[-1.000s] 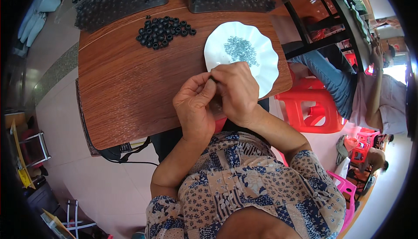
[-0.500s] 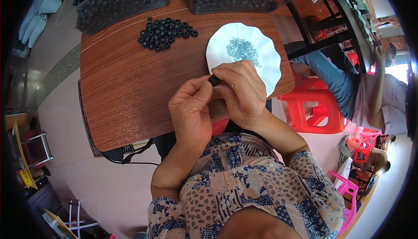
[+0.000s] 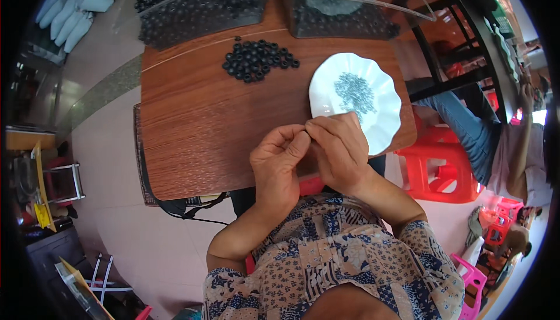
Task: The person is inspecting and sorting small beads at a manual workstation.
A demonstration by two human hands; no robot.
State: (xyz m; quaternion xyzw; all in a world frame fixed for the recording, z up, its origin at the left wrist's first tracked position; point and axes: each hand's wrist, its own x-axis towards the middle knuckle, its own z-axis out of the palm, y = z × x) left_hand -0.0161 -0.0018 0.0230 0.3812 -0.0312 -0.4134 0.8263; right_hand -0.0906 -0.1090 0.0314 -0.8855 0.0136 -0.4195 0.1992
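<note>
My left hand point(image 3: 276, 168) and my right hand point(image 3: 343, 155) meet fingertip to fingertip over the near edge of the brown wooden table. Between their pinched fingers is a small black ring-shaped piece point(image 3: 305, 133), almost wholly covered now. Just beyond my right hand lies a white scalloped plate point(image 3: 385, 116), with a heap of tiny greyish clear pieces point(image 3: 354, 94) in its middle. A loose pile of similar black ring-shaped pieces point(image 3: 251, 60) rests on the table, farther off and to the left of the plate.
Two clear plastic bins, one at left point(image 3: 204, 23) and one at right point(image 3: 344, 21), hold many black pieces along the table's far edge. A red plastic stool point(image 3: 440, 168) stands to the right, near a seated person in jeans point(image 3: 464, 125).
The whole view has shifted, so the table and hands appear lower and farther right. The black piece showed between the fingertips before; the fingers now mostly hide it.
</note>
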